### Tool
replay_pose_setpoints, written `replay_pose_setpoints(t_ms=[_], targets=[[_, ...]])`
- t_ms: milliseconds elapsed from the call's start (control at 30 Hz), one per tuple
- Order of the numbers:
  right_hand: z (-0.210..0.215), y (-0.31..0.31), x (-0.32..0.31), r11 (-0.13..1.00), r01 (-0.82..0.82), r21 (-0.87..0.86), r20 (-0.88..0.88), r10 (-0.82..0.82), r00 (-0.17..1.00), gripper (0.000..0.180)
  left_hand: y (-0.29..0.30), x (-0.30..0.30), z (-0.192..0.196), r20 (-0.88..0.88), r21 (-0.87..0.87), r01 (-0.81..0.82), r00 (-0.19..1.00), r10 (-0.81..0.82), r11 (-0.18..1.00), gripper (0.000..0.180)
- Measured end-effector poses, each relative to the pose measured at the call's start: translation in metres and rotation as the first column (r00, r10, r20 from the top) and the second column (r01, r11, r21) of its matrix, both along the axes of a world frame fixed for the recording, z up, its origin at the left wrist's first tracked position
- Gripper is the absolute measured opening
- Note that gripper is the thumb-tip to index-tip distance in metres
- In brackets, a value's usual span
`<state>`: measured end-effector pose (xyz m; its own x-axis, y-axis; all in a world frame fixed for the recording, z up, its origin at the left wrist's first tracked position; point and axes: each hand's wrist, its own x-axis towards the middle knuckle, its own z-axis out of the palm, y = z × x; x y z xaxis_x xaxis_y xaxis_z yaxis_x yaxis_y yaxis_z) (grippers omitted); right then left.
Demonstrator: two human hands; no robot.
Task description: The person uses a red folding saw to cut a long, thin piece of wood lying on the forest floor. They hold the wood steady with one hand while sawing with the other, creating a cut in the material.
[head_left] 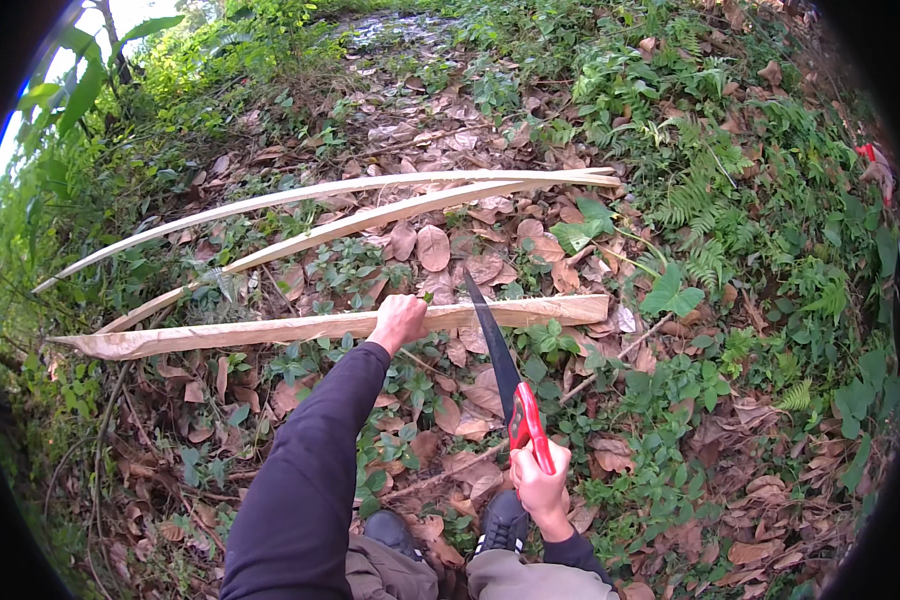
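L hand (401, 322) grips plank (330, 326), R hand (542, 482) grips saw (503, 362), tip past far edge; prob. sawing, next stroke needs plank steady.

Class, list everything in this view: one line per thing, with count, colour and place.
Thick timber: one, pale, across the middle
Thin wood strips: two, pale, beyond the timber
Handsaw: one, black and red, centre
Dry leaves: many, brown, on the ground
Plants: many, green, all around
Sticks: several, brown, ground
Unclear item: one, red, right edge
Shoes: two, dark, bottom
Trousers: one pair, greyish, bottom
Sleeves: two, dark, bottom
Left grip: one bare hand, on timber
Right grip: one bare hand, on handsaw
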<state>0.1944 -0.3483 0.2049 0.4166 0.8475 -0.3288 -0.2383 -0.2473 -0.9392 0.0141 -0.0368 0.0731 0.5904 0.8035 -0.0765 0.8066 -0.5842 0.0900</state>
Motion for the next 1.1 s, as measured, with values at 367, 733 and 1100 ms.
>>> replay_pose_setpoints(t_ms=[367,733,1100], targets=[[-0.087,0.122,0.032,0.992,-0.083,0.100,0.249,0.056,0.967,0.023,-0.015,0.004,0.006,-0.001,-0.002,0.105,0.995,-0.105,0.995,0.040],[-0.098,0.091,0.008,0.988,-0.090,0.127,0.376,0.036,0.926,0.018,-0.018,0.005,0.012,-0.061,-0.189,0.009,0.998,-0.021,0.982,0.039],[-0.065,0.023,-0.001,0.997,-0.059,0.051,0.290,0.042,0.956,0.021,0.008,0.001,0.002,-0.092,-0.163,-0.008,0.996,-0.007,0.987,0.049]])
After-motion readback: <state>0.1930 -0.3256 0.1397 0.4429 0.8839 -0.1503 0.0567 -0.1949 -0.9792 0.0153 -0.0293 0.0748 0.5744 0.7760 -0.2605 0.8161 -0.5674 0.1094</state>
